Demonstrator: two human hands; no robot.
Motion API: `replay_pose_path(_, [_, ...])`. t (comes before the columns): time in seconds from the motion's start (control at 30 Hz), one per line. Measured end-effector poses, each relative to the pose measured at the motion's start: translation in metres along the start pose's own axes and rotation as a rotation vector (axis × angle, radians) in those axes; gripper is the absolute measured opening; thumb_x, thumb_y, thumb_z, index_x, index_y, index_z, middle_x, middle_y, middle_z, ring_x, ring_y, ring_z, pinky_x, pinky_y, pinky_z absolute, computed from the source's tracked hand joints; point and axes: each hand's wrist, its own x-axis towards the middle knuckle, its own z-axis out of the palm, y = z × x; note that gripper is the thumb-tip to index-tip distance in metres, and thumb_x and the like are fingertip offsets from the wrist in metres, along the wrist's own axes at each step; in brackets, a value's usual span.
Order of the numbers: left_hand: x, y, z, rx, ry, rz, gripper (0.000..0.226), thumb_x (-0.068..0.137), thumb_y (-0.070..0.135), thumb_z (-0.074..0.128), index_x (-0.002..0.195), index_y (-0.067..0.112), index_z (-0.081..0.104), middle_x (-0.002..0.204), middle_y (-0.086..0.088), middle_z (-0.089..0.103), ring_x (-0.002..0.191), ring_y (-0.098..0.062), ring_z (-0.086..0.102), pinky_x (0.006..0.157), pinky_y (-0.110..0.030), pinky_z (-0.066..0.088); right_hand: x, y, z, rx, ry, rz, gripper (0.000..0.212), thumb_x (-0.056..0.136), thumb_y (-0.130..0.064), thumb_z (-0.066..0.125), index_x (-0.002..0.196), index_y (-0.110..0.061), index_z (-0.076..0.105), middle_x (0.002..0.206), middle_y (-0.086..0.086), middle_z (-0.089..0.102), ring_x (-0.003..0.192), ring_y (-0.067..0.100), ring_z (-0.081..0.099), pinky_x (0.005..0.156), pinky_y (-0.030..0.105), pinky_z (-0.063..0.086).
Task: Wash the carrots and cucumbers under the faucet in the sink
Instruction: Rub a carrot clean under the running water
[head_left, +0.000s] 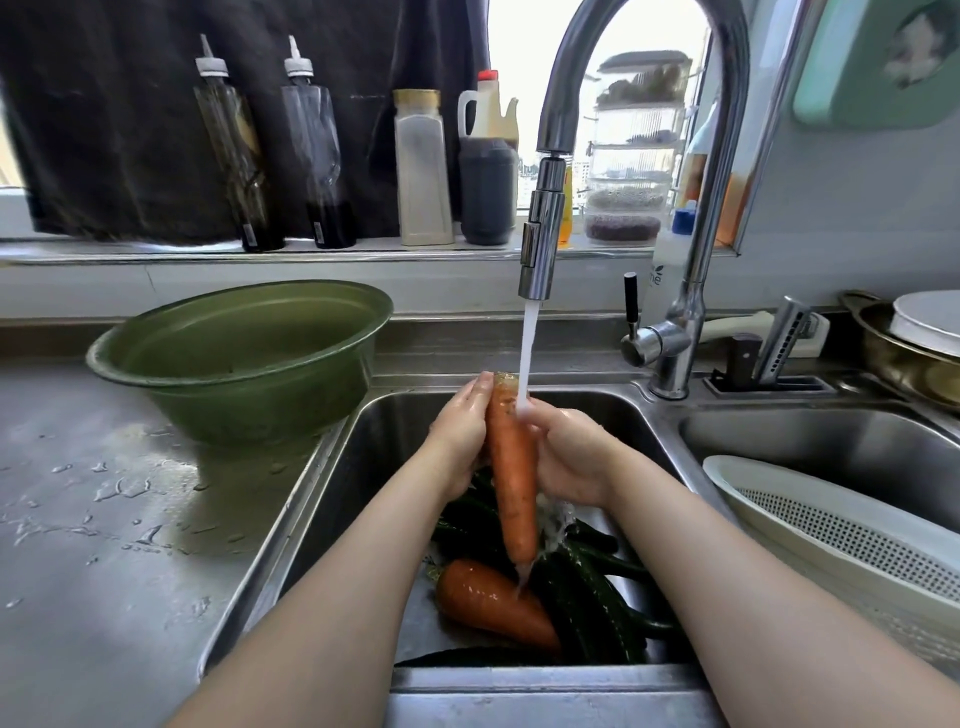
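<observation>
A long carrot (511, 467) stands almost upright between both hands over the sink (322, 499). My left hand (460, 436) lies along its left side and my right hand (569, 457) wraps its right side. Water runs from the faucet (545, 228) onto the carrot's top and my right hand, then drips off the tip. Below, a second carrot (493, 605) lies on the sink floor among several dark green cucumbers (597, 597).
A green basin (239, 358) sits on the wet counter to the left. A white perforated colander (831, 525) rests in the right sink bowl. Bottles line the window ledge behind. A pan with a lid stands at the far right.
</observation>
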Motion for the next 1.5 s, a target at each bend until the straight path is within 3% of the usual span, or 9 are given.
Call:
replay_pose_path(0.1, [-0.002,-0.001,-0.005,0.049,-0.068,-0.007,0.036,0.109,0.048,0.04,0.136,0.04,0.062,0.125,0.003,0.073,0.113,-0.025,0.069,0.101,-0.046,0.053,0.0,0.003,-0.002,-0.071,-0.019,-0.004,0.05,0.096,-0.041,0.068,0.138,-0.017,0.057,0.123,0.02,0.069,0.1,0.034,0.071,0.081,0.046,0.058])
replay_pose_path(0.3, [-0.009,0.003,-0.003,0.018,-0.229,-0.019,0.034,0.108,0.033,0.049,0.141,0.033,0.057,0.089,0.0,0.071,0.073,-0.019,0.066,0.064,-0.035,0.055,0.002,0.0,0.005,-0.183,0.316,0.002,0.073,0.089,-0.077,0.051,0.104,-0.009,0.072,0.077,0.019,0.071,0.056,0.031,0.065,0.055,0.041,0.057])
replay_pose_path(0.4, [-0.012,0.003,0.003,0.039,-0.137,-0.023,0.03,0.108,0.04,0.047,0.133,0.034,0.062,0.107,-0.007,0.07,0.079,-0.022,0.064,0.06,-0.032,0.052,-0.001,0.001,0.003,-0.096,0.225,0.007,0.063,0.1,-0.062,0.049,0.117,-0.004,0.066,0.089,0.022,0.074,0.066,0.033,0.069,0.059,0.043,0.06])
replay_pose_path(0.6, [-0.012,0.005,-0.004,0.01,-0.03,-0.215,0.052,0.101,0.065,0.045,0.124,0.027,0.071,0.11,-0.011,0.077,0.102,-0.031,0.075,0.095,-0.049,0.058,0.002,0.007,0.008,-0.057,0.05,-0.028,0.031,0.102,-0.011,0.06,0.133,-0.012,0.058,0.121,0.02,0.071,0.107,0.036,0.072,0.085,0.052,0.06])
replay_pose_path(0.87, [-0.022,0.007,0.002,0.124,-0.275,-0.438,0.088,0.081,0.09,0.042,0.13,0.022,0.068,0.114,-0.015,0.075,0.1,-0.035,0.074,0.079,-0.048,0.062,0.019,0.011,0.012,-0.254,0.458,0.013,0.079,0.074,-0.086,0.054,0.119,-0.022,0.065,0.108,0.01,0.075,0.094,0.032,0.075,0.086,0.052,0.062])
replay_pose_path(1.0, [-0.024,0.013,0.0,0.149,-0.285,-0.462,0.081,0.089,0.083,0.039,0.111,0.011,0.069,0.082,-0.013,0.073,0.068,-0.032,0.07,0.061,-0.038,0.06,0.017,0.008,0.008,-0.091,0.378,-0.068,0.038,0.107,-0.04,0.05,0.126,-0.009,0.061,0.111,0.016,0.07,0.095,0.031,0.071,0.083,0.048,0.061])
replay_pose_path(1.1, [-0.02,0.012,-0.007,0.362,-0.14,-0.305,0.066,0.1,0.072,0.032,0.102,0.016,0.066,0.068,-0.01,0.071,0.057,-0.028,0.065,0.058,-0.036,0.054,0.015,0.01,0.006,0.014,0.221,-0.084,0.043,0.097,-0.001,0.063,0.137,-0.012,0.05,0.119,0.019,0.064,0.093,0.033,0.07,0.073,0.048,0.062])
replay_pose_path(1.27, [-0.016,0.01,-0.015,0.582,-0.151,-0.117,0.049,0.101,0.068,0.031,0.121,0.039,0.065,0.086,-0.018,0.076,0.063,-0.029,0.07,0.063,-0.039,0.058,0.016,0.009,0.009,-0.075,0.416,-0.096,0.054,0.086,-0.03,0.083,0.129,-0.017,0.053,0.118,0.015,0.068,0.091,0.032,0.075,0.067,0.046,0.064])
replay_pose_path(1.5, [-0.018,0.021,-0.012,0.982,0.013,-0.035,0.078,0.103,0.066,0.018,0.107,0.01,0.074,0.08,-0.006,0.073,0.073,-0.025,0.07,0.074,-0.034,0.055,0.013,0.006,0.012,-0.27,0.408,-0.044,0.04,0.097,-0.049,0.064,0.123,-0.021,0.053,0.12,0.011,0.063,0.087,0.039,0.074,0.058,0.043,0.063])
